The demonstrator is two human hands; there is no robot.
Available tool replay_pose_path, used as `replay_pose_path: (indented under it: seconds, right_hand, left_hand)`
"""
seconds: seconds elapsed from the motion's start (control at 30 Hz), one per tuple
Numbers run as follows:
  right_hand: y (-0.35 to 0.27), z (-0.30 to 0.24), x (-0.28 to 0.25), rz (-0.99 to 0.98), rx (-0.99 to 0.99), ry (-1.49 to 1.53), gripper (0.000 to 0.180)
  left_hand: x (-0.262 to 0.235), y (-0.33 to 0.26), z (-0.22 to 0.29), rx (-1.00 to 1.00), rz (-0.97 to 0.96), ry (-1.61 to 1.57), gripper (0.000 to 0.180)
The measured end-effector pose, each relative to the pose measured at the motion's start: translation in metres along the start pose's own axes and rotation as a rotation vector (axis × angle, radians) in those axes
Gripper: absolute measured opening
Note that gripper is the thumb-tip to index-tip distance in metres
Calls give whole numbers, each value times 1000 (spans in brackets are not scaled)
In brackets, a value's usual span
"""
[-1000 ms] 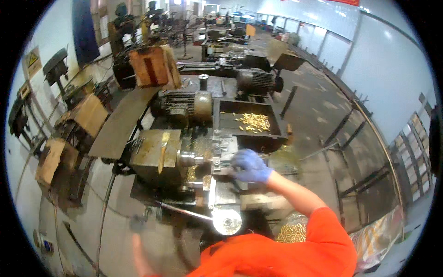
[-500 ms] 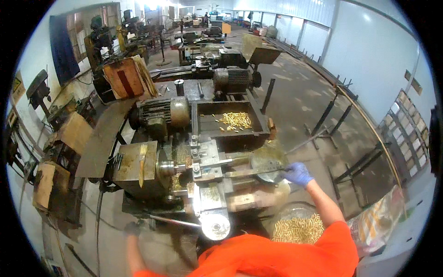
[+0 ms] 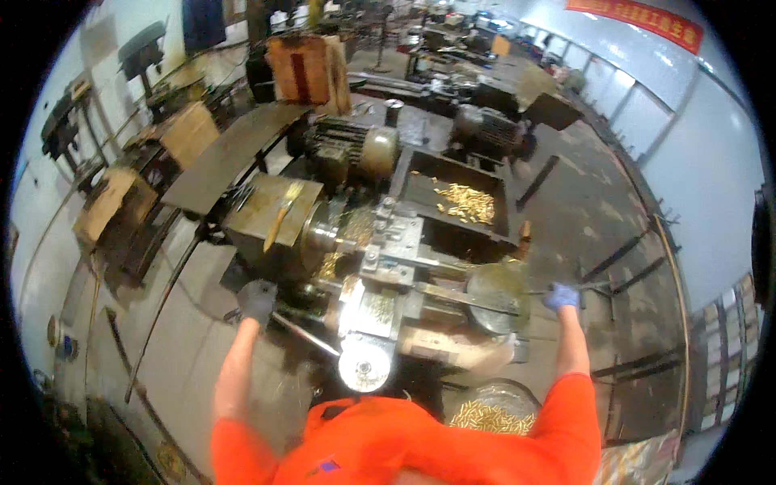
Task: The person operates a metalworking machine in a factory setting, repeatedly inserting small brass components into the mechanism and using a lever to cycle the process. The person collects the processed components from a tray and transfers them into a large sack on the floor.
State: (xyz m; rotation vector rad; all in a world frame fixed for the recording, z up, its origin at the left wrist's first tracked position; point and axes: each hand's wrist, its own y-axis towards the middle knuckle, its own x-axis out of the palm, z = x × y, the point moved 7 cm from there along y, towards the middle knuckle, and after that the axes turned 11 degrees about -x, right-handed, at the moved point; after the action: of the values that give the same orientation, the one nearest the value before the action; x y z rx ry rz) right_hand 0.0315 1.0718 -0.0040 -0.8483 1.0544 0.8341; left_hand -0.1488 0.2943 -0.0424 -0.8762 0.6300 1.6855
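I stand over a small metal lathe [image 3: 380, 267]. My left hand [image 3: 257, 299], in a dark glove, grips a lever [image 3: 303, 333] at the lathe's left front. My right hand [image 3: 560, 296], in a blue glove, is closed on a thin handle [image 3: 594, 287] at the right end, beside a round metal dish [image 3: 495, 287]. A shiny handwheel [image 3: 364, 365] sits just in front of me. Brass chips lie on the lathe bed.
A black tray [image 3: 420, 190] behind the lathe holds small brass parts [image 3: 465, 202]. A bucket [image 3: 493, 412] of brass parts stands by my right side. An electric motor [image 3: 352, 145], wooden crates [image 3: 303, 69] and other machines fill the back and left.
My right hand moved from the lathe's middle out to the right end. My left hand came up from below to the lever. My view shifted.
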Motion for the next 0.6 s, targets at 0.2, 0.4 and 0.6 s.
replay_pose_path:
  seconds: [0.2, 0.4, 0.6]
  right_hand:
    - [-27, 26, 36, 78, 83, 35, 35]
    - [-97, 16, 51, 168, 193, 172, 37]
    - [-225, 53, 95, 92, 346, 203, 38]
  left_hand:
    - [-23, -15, -46, -62, 168, 20, 26]
    - [-9, 21, -33, -101, 225, -165, 24]
    - [-10, 26, -51, -150, 156, -512, 16]
